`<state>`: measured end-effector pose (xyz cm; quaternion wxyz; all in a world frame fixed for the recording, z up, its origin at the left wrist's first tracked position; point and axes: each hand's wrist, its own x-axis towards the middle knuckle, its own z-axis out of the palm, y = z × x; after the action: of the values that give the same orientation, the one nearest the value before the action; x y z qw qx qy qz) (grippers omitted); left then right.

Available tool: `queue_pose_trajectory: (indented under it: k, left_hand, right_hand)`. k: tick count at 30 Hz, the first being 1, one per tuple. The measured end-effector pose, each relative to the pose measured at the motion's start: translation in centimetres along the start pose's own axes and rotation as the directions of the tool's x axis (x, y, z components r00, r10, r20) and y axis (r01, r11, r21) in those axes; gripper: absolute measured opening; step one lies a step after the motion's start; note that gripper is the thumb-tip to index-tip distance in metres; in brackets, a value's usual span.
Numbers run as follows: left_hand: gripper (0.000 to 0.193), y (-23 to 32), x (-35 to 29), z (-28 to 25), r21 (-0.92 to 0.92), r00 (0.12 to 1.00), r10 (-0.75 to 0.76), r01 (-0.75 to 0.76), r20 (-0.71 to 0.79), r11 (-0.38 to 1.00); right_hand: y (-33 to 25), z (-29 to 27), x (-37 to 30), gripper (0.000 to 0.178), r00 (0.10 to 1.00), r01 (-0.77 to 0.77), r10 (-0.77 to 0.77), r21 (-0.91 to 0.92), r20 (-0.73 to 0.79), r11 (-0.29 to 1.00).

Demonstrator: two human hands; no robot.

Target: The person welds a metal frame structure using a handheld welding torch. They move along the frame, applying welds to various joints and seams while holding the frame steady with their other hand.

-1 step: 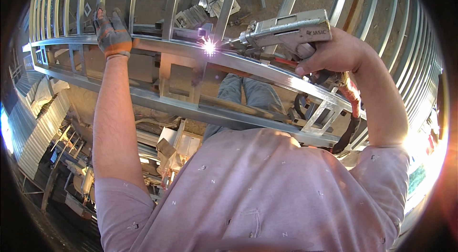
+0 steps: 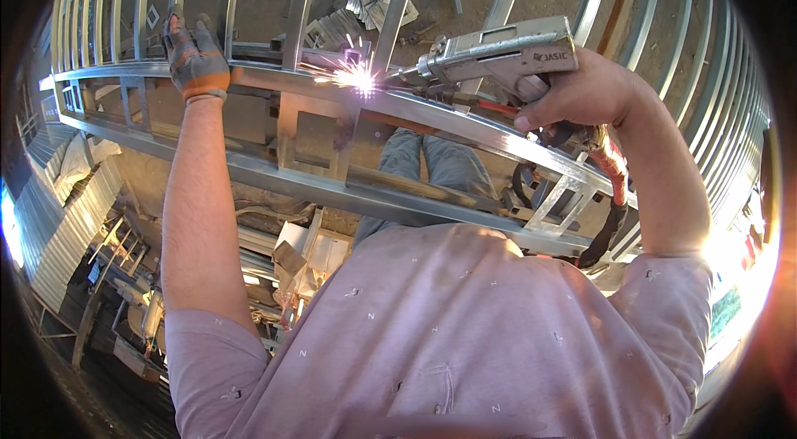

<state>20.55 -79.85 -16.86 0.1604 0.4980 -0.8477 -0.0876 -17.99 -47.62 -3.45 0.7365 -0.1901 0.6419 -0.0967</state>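
My bare right hand [image 2: 585, 90] is wrapped round the handle of a grey welding gun [image 2: 502, 50]. The gun lies almost level, its thin nozzle pointing left to a bright spot of sparks [image 2: 362, 78]. That spot sits on the long shiny metal rail [image 2: 448, 118], close to where an upright bar [image 2: 400, 3] meets it. Glare hides the joint itself. Farther left, my left hand [image 2: 198, 57], in a grey and orange work glove, rests across the same rail with its fingers stretched out and apart. A reddish wrapped cable [image 2: 612, 163] hangs from the gun beneath my right wrist.
Several parallel bars run away from the rail. A second rail [image 2: 398, 205] lies nearer, joined by short cross-pieces. Cut metal plates [image 2: 378, 3] lie on the ground beyond. Corrugated sheets [image 2: 70, 256] and scrap pieces are at the lower left. My legs [image 2: 432, 161] are below the frame.
The sparks have grown and now spray up and to the left. Both hands and the welding gun look unmoved.
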Motion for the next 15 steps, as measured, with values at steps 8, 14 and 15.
queue_pose_trajectory:
  k: [8,14,15]
  left_hand:
    - [0.055,-1.1,0.3,0.3,0.105,0.99,0.143,-0.141,-0.013,0.984]
    - [0.045,-1.2,0.1,0.5,0.082,0.995,0.095,-0.092,-0.033,0.992]
    - [0.044,-1.4,0.1,0.4,0.269,0.987,0.154,-0.159,0.04,0.95]
  right_hand:
    - [0.1,0.1,-0.1,0.052,0.998,0.067,-0.067,0.016,-0.003,0.998]
    - [0.3,0.1,-0.1,0.056,0.994,0.112,-0.112,-0.012,-0.005,0.994]
    - [0.3,0.1,-0.1,0.056,0.99,0.14,-0.14,0.01,-0.001,0.99]
